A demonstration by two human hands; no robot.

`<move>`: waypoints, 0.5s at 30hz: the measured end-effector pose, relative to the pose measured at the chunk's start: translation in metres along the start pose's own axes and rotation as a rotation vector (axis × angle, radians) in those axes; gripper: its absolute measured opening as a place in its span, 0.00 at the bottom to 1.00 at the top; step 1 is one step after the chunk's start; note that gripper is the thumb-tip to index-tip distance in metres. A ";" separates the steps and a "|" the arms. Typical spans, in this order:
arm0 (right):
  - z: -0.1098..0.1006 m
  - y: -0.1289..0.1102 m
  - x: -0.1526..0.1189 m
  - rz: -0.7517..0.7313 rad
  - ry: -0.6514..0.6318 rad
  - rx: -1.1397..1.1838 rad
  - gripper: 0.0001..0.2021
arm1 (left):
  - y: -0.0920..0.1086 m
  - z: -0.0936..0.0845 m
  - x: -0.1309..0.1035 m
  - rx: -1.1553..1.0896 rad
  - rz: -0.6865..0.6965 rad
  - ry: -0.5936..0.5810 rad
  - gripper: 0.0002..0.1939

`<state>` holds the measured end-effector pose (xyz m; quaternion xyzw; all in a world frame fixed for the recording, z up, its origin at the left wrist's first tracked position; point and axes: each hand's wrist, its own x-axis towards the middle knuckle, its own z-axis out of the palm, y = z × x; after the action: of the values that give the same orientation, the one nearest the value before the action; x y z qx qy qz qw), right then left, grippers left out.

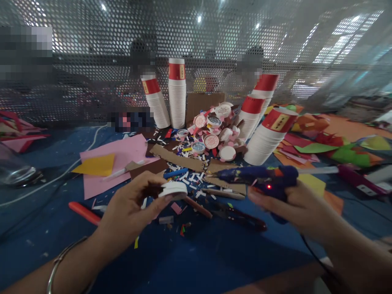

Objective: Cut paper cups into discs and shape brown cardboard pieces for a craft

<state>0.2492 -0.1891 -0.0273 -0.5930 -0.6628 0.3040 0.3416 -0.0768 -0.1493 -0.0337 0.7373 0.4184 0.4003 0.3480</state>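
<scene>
My left hand (134, 210) pinches a small white round paper piece (173, 189) between thumb and fingers, held edge-on above the table. In my right hand (294, 208) is a dark blue hot glue gun (257, 176), its red light glowing and a clear glue stick (321, 170) sticking out of its back. The nozzle points left toward the white piece, with a gap between them. Beyond my hands lies a heap of round paper pieces (211, 141) with printed red or blue faces. White paper scraps (191, 178) and cardboard strips (180, 158) are scattered in front of it.
Stacks of paper cups with red bands (177, 94) stand behind and at right (271, 134). Pink paper (92, 179) lies left, with a red-handled tool (84, 212) below. Scissors (241, 216) rest near the glue gun. A glass (15, 167) stands far left; coloured paper (346, 151) covers the right.
</scene>
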 end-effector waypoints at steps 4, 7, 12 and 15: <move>-0.016 0.028 0.016 0.304 0.068 0.043 0.28 | -0.007 0.002 0.009 -0.209 -0.206 0.024 0.09; -0.024 0.038 0.024 0.391 0.027 0.065 0.26 | -0.011 0.001 0.011 -0.226 -0.222 0.044 0.10; -0.029 0.040 0.029 0.433 -0.033 0.083 0.25 | -0.014 0.001 0.011 -0.278 -0.231 0.068 0.11; -0.032 0.046 0.028 0.403 0.015 -0.048 0.26 | -0.015 0.001 0.011 -0.345 -0.219 0.104 0.10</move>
<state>0.3002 -0.1564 -0.0433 -0.7238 -0.5354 0.3457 0.2644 -0.0773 -0.1338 -0.0437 0.5952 0.4386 0.4632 0.4887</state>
